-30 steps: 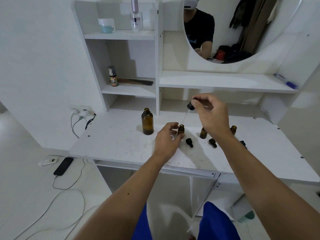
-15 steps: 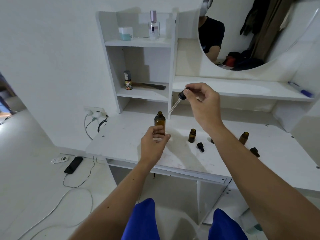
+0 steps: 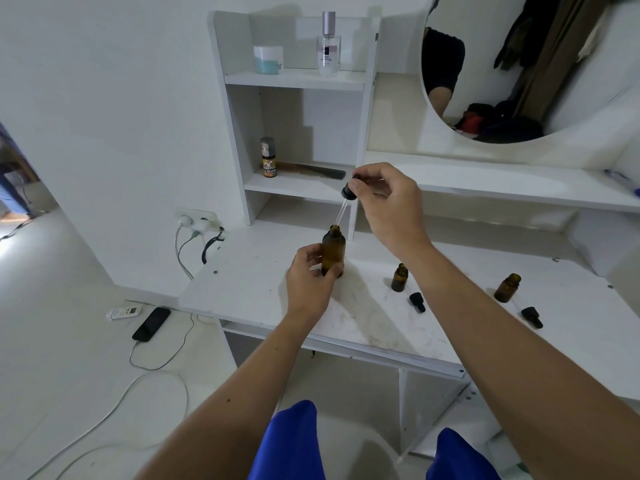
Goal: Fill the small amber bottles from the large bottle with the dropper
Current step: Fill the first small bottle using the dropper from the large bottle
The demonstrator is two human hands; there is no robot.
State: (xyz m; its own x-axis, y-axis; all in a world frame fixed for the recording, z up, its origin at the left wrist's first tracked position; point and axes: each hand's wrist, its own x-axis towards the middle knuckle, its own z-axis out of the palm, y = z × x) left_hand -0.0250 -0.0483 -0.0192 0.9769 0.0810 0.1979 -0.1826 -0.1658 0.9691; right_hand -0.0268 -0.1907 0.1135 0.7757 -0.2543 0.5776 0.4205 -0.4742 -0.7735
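Note:
The large amber bottle (image 3: 333, 249) stands open on the white desk (image 3: 263, 285), and my left hand (image 3: 311, 278) grips its lower part. My right hand (image 3: 388, 206) pinches the black bulb of the dropper (image 3: 346, 202) above it. The glass tube slants down with its tip at the bottle's mouth. Two small amber bottles (image 3: 399, 277) (image 3: 507, 287) stand open to the right, each with a black dropper cap (image 3: 417, 302) (image 3: 532, 317) lying beside it. My right forearm hides part of the desk between them.
A white shelf unit (image 3: 298, 79) behind holds a jar, a clear spray bottle, a small labelled bottle and a comb. A round mirror (image 3: 512, 64) hangs at the right. Plugs and cables sit at the wall socket (image 3: 197, 220); a phone (image 3: 151, 323) lies on the floor.
My left hand left the small bottle and took hold of the large one. My right hand carried the dropper left from the small bottle to the large bottle's mouth.

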